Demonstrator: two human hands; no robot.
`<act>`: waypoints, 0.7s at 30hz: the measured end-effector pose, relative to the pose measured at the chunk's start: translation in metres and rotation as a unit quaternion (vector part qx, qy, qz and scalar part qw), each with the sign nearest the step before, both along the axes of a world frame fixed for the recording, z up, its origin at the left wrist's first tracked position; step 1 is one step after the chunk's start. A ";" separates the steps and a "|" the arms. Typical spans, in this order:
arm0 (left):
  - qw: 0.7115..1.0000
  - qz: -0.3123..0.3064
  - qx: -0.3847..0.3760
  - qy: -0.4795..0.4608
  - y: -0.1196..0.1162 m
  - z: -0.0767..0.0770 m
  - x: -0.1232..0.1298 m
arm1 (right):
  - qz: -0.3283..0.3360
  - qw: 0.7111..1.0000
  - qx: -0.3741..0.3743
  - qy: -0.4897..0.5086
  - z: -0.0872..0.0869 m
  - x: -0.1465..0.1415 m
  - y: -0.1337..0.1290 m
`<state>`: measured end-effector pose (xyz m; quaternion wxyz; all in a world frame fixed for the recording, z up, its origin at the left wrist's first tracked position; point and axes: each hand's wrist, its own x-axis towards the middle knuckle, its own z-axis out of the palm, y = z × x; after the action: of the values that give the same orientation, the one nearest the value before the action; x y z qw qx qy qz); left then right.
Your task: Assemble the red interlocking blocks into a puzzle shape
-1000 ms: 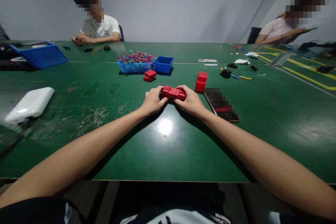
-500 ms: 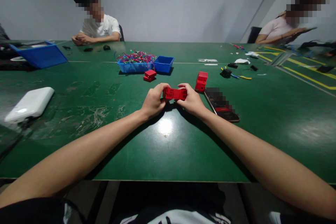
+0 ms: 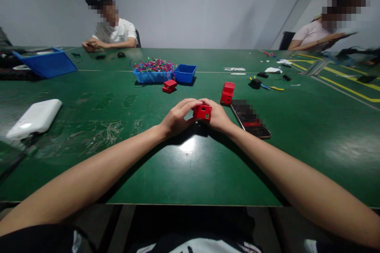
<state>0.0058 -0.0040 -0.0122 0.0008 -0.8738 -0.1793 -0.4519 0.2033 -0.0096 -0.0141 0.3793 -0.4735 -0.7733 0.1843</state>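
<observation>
Between my two hands is a small red plastic housing point(image 3: 202, 112), held just above the green table. Its near end shows a dark square opening and a small green connector. My left hand point(image 3: 178, 116) grips it from the left with fingers over the top. Around its right and far side my right hand point(image 3: 219, 115) is closed, most of those fingers hidden behind it. To the right of my right hand another red housing point(image 3: 227, 93) stands upright beside a phone point(image 3: 251, 120). Beyond my left hand lie red plastic parts point(image 3: 169, 86), apparently stacked.
A blue bin point(image 3: 152, 76) heaped with coloured wires stands beside a second blue bin point(image 3: 184, 73). At left are a white box-shaped device point(image 3: 35, 118) with a cable and a tilted blue tray point(image 3: 46, 63). Pliers point(image 3: 276, 88) lie at right. Two people sit across the table point(image 3: 178, 174).
The red housing has turned from lying lengthwise between my hands to showing its end face. My hands have come closer together and slightly nearer to me.
</observation>
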 end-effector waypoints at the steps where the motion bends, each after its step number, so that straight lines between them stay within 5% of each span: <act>1: 1.000 0.008 -0.007 0.007 0.000 0.000 0.000 | 0.002 1.000 -0.002 0.002 0.000 0.000 0.000; 12: 0.983 0.129 -0.118 0.060 -0.009 0.009 0.002 | -0.050 0.998 0.022 -0.014 -0.002 -0.006 -0.002; 17: 0.971 0.123 -0.206 0.023 -0.008 0.010 0.003 | -0.079 0.996 0.030 -0.016 -0.002 -0.008 -0.003; 21: 0.968 0.137 -0.200 0.070 -0.006 0.012 0.004 | -0.089 0.995 0.031 -0.022 -0.003 -0.008 -0.003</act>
<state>0.0093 -0.0102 -0.0002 -0.0998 -0.8528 -0.3838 -0.3398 0.1957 -0.0130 -0.0173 0.3919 -0.5324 -0.7414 0.1153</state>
